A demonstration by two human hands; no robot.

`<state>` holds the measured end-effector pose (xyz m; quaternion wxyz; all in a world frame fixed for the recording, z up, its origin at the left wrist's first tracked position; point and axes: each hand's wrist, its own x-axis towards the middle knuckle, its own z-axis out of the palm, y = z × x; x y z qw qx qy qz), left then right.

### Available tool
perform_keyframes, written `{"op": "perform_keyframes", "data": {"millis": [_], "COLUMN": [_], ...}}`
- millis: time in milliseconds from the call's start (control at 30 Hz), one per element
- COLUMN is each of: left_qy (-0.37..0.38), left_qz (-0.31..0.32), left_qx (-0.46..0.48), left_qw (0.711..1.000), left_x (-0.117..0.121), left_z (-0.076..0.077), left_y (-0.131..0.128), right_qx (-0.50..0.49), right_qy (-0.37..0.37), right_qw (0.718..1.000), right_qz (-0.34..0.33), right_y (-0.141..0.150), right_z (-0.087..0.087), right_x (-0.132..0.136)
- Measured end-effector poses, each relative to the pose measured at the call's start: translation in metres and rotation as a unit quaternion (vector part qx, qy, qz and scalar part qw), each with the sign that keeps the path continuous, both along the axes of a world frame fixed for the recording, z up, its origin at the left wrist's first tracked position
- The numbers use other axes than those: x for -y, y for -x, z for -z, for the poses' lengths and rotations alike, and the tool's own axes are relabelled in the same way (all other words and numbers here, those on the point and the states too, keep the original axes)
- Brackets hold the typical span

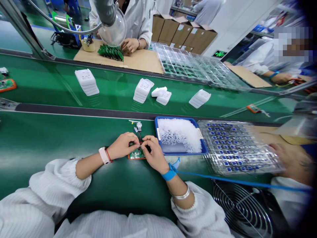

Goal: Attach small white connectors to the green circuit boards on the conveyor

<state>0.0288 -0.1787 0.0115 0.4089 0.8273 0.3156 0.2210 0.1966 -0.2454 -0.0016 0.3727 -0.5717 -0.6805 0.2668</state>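
My left hand [121, 146] and my right hand [153, 153] meet over a small green circuit board [137, 154] with an orange edge, lying on the green bench mat [49, 148]. The left fingertips press on the board's far side. My right fingertips pinch something small at the board, probably a thin wire [140, 137], though the fingers partly hide it. That wire runs up to a small white connector [139, 126] lying beyond the board. The hands cover most of the board.
A blue tray of white granules [158, 127] stands right of my hands, next to a clear tray of blue components [237, 147], where a co-worker's hand [288, 160] rests. A metal fan guard [240, 208] sits below. White plastic casings [86, 82] stand stacked on the farther belt.
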Motion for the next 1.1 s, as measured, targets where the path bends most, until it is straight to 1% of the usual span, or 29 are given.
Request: {"op": "perform_keyframes", "data": {"millis": [67, 167, 300, 367, 433, 467, 533, 600, 633, 667, 700, 767, 800, 833, 867, 900, 933, 967, 1000, 1033, 1100], "left_qy": [0.0, 0.02, 0.024, 0.004, -0.035, -0.061, -0.115, -0.15, -0.152, -0.137, -0.097, 0.044, 0.133, 0.214, 0.257, 0.269, 0.254, 0.226, 0.186, 0.141, 0.038], "left_qz": [-0.011, -0.025, -0.02, -0.038, -0.06, -0.062, -0.043, -0.015, -0.008, -0.007, -0.01, -0.024, -0.036, -0.039, -0.065, -0.099, -0.132, -0.158, -0.204, -0.25, -0.352], "left_qx": [-0.015, -0.05, -0.096, -0.101, -0.101, -0.104, -0.116, -0.133, -0.14, -0.142, -0.137, -0.1, -0.068, -0.032, 0.01, 0.045, 0.083, 0.124, 0.162, 0.185, 0.195], "left_qw": [1.0, 0.998, 0.995, 0.994, 0.992, 0.991, 0.986, 0.979, 0.978, 0.98, 0.986, 0.994, 0.988, 0.976, 0.964, 0.957, 0.955, 0.953, 0.947, 0.94, 0.915], "left_x": [0.001, -0.002, -0.009, -0.006, 0.003, 0.01, 0.024, 0.033, 0.034, 0.032, 0.027, 0.008, -0.004, -0.017, -0.032, -0.047, -0.063, -0.079, -0.095, -0.112, -0.142], "left_z": [0.0, -0.001, -0.007, -0.008, -0.008, -0.006, -0.003, 0.0, -0.001, -0.003, -0.007, -0.02, -0.029, -0.039, -0.049, -0.058, -0.066, -0.071, -0.074, -0.074, -0.066], "left_y": [-0.002, -0.007, -0.01, -0.007, -0.001, 0.002, 0.006, 0.008, 0.009, 0.009, 0.01, 0.015, 0.02, 0.026, 0.033, 0.042, 0.051, 0.06, 0.068, 0.076, 0.09], "right_qx": [0.001, -0.014, -0.011, -0.013, -0.017, -0.018, -0.016, -0.02, -0.024, -0.028, -0.032, -0.035, -0.036, -0.037, -0.038, -0.038, -0.038, -0.037, -0.037, -0.036, -0.035], "right_qy": [0.018, 0.04, 0.053, 0.054, 0.044, 0.036, 0.02, -0.002, -0.017, -0.034, -0.052, -0.09, -0.106, -0.12, -0.129, -0.134, -0.134, -0.13, -0.125, -0.12, -0.113], "right_qw": [1.0, 0.999, 0.999, 0.998, 0.999, 0.999, 1.0, 1.0, 0.999, 0.998, 0.997, 0.993, 0.99, 0.987, 0.986, 0.985, 0.985, 0.986, 0.987, 0.988, 0.99], "right_qz": [0.003, 0.006, 0.0, -0.001, 0.006, 0.01, 0.012, 0.018, 0.025, 0.034, 0.046, 0.073, 0.085, 0.096, 0.103, 0.105, 0.103, 0.1, 0.095, 0.09, 0.083], "right_y": [0.001, 0.001, 0.0, 0.0, 0.001, 0.002, 0.003, 0.003, 0.003, 0.002, 0.001, -0.002, -0.004, -0.005, -0.006, -0.007, -0.007, -0.007, -0.006, -0.006, -0.005], "right_z": [0.002, 0.005, 0.004, 0.003, 0.003, 0.003, 0.002, 0.0, -0.002, -0.004, -0.007, -0.011, -0.013, -0.014, -0.015, -0.015, -0.014, -0.013, -0.012, -0.012, -0.011], "right_x": [0.0, -0.003, -0.007, -0.007, -0.005, -0.004, -0.002, 0.0, 0.002, 0.003, 0.004, 0.007, 0.008, 0.01, 0.01, 0.011, 0.011, 0.011, 0.011, 0.01, 0.01]}}
